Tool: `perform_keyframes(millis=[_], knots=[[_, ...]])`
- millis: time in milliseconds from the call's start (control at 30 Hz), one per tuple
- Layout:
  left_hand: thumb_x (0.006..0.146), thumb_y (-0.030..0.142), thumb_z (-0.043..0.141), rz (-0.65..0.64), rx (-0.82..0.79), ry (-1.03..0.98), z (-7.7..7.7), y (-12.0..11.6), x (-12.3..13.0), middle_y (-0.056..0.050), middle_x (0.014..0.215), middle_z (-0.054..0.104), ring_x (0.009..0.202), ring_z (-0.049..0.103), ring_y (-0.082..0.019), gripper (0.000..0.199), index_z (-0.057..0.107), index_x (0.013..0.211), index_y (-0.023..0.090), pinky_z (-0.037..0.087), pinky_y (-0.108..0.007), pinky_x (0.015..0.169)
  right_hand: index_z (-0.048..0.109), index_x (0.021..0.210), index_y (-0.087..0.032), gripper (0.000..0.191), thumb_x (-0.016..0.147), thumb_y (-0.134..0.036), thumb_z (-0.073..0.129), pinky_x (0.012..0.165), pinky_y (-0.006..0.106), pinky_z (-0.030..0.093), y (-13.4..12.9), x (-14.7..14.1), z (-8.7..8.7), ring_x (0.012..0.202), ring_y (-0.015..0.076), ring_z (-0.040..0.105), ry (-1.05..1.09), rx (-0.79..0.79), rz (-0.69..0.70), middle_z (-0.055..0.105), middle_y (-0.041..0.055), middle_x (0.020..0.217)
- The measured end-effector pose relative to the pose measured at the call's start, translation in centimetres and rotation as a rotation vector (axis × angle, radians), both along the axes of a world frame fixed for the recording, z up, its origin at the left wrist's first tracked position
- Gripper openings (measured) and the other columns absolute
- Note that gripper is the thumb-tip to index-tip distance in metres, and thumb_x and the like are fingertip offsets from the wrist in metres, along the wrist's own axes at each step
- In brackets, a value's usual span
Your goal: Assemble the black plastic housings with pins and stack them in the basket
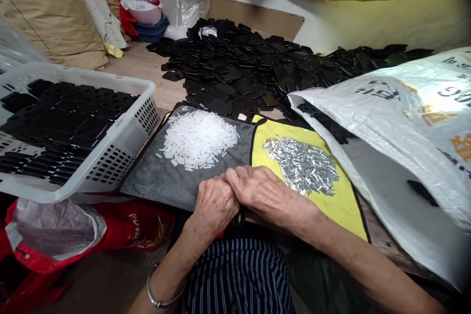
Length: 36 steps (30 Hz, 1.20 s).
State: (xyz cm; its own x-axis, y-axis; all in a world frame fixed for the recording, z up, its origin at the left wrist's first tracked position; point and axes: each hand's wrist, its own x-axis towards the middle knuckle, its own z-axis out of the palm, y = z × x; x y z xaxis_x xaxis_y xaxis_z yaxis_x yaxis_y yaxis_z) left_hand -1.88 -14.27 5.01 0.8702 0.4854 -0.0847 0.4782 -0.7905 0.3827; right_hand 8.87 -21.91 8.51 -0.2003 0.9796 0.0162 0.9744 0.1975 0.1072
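My left hand (215, 203) and my right hand (257, 191) meet at the near edge of a grey and yellow cloth mat (147, 181). The fingers of my right hand rest against the left hand, and any small item between them is hidden. A heap of white plastic strips (198, 138) lies on the grey half, just beyond my left hand. A pile of small silver metal pieces (300, 166) lies on the yellow half, just beyond my right hand. A metal bangle (162, 290) circles my left wrist.
A white plastic basket (121, 154) of black flat pieces stands at left. A large spread of similar black pieces (235, 71) covers the floor ahead. A white woven sack (397, 132) lies at right, and a red plastic bag (47, 240) lies at lower left.
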Motion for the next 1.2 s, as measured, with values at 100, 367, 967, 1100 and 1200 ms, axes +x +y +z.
perform_keyframes(millis=[100,367,967,1100,1200], knots=[[0.081,0.017,0.040,-0.044,0.018,0.048,-0.1,0.3,0.0,-0.008,0.076,0.060,0.065,0.056,-0.021,0.018,0.058,0.079,0.016,0.031,-0.031,0.053,0.055,0.088,-0.012,0.016,0.083,-0.006,0.040,0.056,0.031,0.041,-0.6,-0.9,-2.8,0.067,0.0212,0.053,0.040,0.252,-0.115,0.055,0.0094,0.075],[0.080,0.016,0.043,0.072,0.006,0.028,-0.5,0.6,-0.5,-0.003,0.071,0.060,0.067,0.058,-0.020,0.011,0.053,0.076,0.018,0.032,-0.029,0.056,0.058,0.104,-0.007,0.027,0.088,-0.010,0.037,0.066,0.026,0.050,-2.2,2.6,-6.3,0.081,0.0172,0.059,0.630,0.448,-0.304,0.062,0.0131,0.092],[0.063,0.013,0.070,0.475,-1.196,-0.660,-2.2,-0.2,-3.6,0.000,0.082,0.067,0.069,0.062,-0.016,0.057,0.046,0.114,0.021,0.050,-0.022,0.060,0.054,0.066,-0.014,0.007,0.071,-0.011,0.051,0.055,0.025,0.029,0.8,10.3,-4.1,0.056,0.0133,0.044,0.139,-0.092,-0.588,0.051,0.0042,0.062],[0.061,0.015,0.075,0.520,-1.269,-0.759,-2.6,0.1,-4.8,-0.003,0.084,0.068,0.069,0.062,-0.015,0.053,0.051,0.109,0.018,0.049,-0.021,0.060,0.049,0.065,-0.016,0.008,0.071,-0.014,0.055,0.057,0.026,0.034,0.4,10.5,-2.2,0.059,0.0138,0.044,0.180,-0.086,-0.527,0.052,0.0050,0.067],[0.060,0.014,0.076,0.573,-1.321,-0.829,-2.9,0.2,-5.6,-0.004,0.083,0.068,0.069,0.062,-0.015,0.055,0.052,0.109,0.017,0.049,-0.021,0.059,0.051,0.069,-0.016,0.010,0.078,-0.018,0.048,0.049,0.025,0.034,-0.5,8.9,-1.4,0.051,0.0128,0.044,0.454,-0.005,-0.566,0.052,0.0040,0.062]])
